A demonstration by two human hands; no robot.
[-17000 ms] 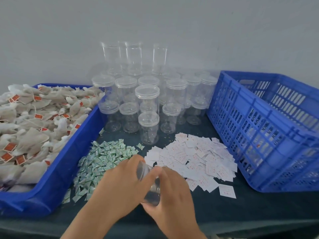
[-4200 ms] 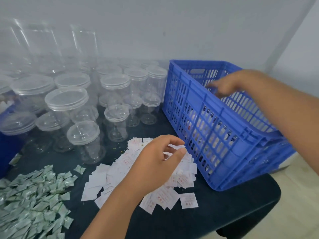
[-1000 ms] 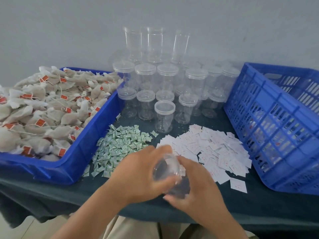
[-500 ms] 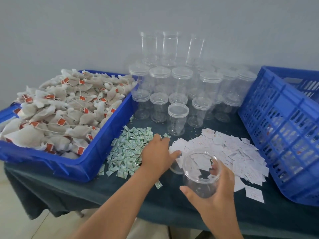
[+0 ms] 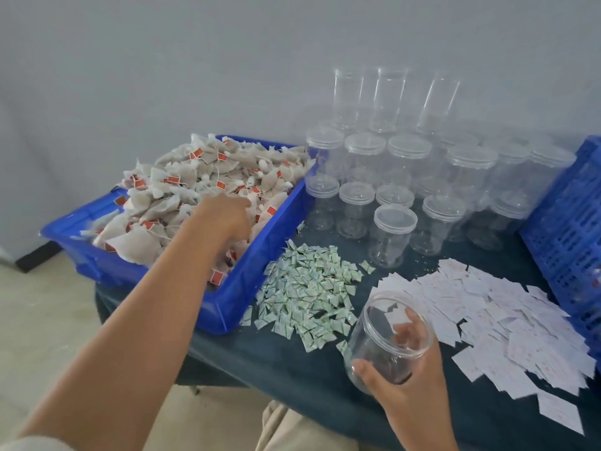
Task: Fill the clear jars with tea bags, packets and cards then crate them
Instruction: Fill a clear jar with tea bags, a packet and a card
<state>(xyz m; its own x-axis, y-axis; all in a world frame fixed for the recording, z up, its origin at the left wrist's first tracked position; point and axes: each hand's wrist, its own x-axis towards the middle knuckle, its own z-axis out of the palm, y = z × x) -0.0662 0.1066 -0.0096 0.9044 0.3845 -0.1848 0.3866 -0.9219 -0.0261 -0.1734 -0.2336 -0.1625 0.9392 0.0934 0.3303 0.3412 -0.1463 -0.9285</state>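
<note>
Your right hand (image 5: 410, 397) gripped the lidless clear jar (image 5: 385, 336) low round its wall, thumb in front and fingers behind. You held it off the dark table cover (image 5: 292, 369) with its mouth tilted up toward you, most likely so the first bags could drop straight in. I could make out nothing inside it. Your left hand (image 5: 224, 216) reached down onto the heaped tea bags (image 5: 175, 193) in the blue tray (image 5: 227, 309); whether its fingers had closed on one I could not tell (they blurred into the pile). The green packets (image 5: 309, 288) and white cards (image 5: 507, 320) lay in loose heaps just beside the jar, probably staged in filling order. The lidded jars (image 5: 395, 222) stood behind them, and the blue crate (image 5: 562, 242) waited at the right edge for finished ones.
</note>
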